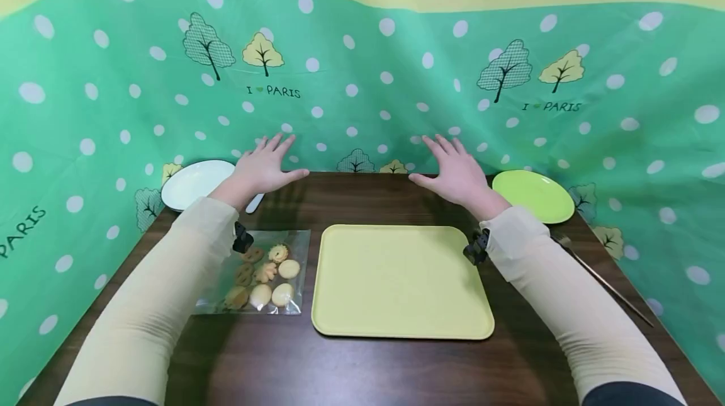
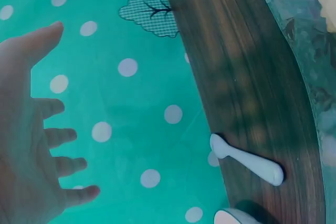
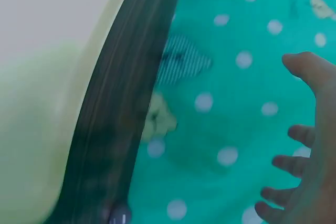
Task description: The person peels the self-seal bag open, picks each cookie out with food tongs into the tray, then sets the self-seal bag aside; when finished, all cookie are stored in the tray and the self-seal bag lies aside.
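Both hands are raised over the far part of the table with fingers spread and nothing held. My left hand [image 1: 262,167] is nearest to the white plate [image 1: 195,184] and a white-handled utensil [image 1: 255,203], which shows whole in the left wrist view as a small white spoon [image 2: 249,160]. My right hand [image 1: 453,172] is close to the green plate [image 1: 533,196] at the far right. Between the forearms lies a pale yellow tray [image 1: 402,280]. Left of it, a clear bag [image 1: 303,248] contains several cookies [image 1: 266,272], partly hidden behind the left sleeve.
A fork [image 1: 608,283] lies along the right side of the brown table [image 1: 351,368], partly covered by the right sleeve. Behind the table hangs a green dotted cloth [image 1: 351,66], which also runs down both sides.
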Motion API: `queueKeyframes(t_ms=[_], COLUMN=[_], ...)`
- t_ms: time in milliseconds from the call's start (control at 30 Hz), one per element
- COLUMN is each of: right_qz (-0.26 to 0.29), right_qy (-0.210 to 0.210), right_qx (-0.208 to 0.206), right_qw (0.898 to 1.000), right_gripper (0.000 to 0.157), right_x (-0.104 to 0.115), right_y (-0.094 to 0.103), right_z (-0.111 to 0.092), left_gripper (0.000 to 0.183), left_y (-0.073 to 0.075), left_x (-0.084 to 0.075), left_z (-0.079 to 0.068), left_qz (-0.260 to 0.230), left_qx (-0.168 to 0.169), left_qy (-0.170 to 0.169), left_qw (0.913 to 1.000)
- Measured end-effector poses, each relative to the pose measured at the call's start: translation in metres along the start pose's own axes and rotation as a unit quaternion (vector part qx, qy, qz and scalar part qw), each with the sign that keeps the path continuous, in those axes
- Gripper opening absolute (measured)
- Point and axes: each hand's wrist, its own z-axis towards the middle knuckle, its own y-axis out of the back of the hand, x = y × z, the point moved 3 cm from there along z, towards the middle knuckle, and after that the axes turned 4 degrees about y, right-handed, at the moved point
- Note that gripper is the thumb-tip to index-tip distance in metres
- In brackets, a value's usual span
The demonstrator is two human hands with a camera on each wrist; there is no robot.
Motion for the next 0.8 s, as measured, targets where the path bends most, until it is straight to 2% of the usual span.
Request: queueKeyframes(t_ms=[133, 233, 333, 433, 567, 667, 800], right_qz=[0.105, 0.181, 0.222, 0.243, 0.256, 0.252, 0.222], right_qy=[0.044, 0.079, 0.124, 0.179, 0.253, 0.291, 0.331], right_qx=[-0.004, 0.006, 0.003, -0.002, 0.013, 0.046, 0.109], right_qw=[0.993, 0.980, 0.967, 0.953, 0.933, 0.922, 0.911], right_gripper=[0.084, 0.075, 0.067, 0.058, 0.050, 0.046, 0.043], right_x=[0.024, 0.049, 0.078, 0.110, 0.146, 0.169, 0.194], right_y=[-0.008, -0.013, -0.015, -0.018, -0.029, -0.045, -0.069], right_z=[-0.002, -0.007, -0.015, -0.023, -0.035, -0.044, -0.055], left_gripper=[0.097, 0.094, 0.090, 0.086, 0.082, 0.083, 0.085], left_y=[0.005, 0.004, 0.001, -0.002, -0.008, -0.017, -0.033], left_x=[0.005, 0.013, 0.027, 0.042, 0.060, 0.074, 0.093], left_z=[-0.012, -0.026, -0.044, -0.062, -0.088, -0.106, -0.129], left_qz=[-0.026, -0.059, -0.093, -0.115, -0.112, -0.106, -0.113], left_qx=[0.000, 0.004, 0.013, 0.020, 0.023, 0.034, 0.055], left_qy=[-0.026, -0.059, -0.092, -0.124, -0.150, -0.149, -0.138], left_qw=[0.9993, 0.9965, 0.9913, 0.9853, 0.9820, 0.9826, 0.9825])
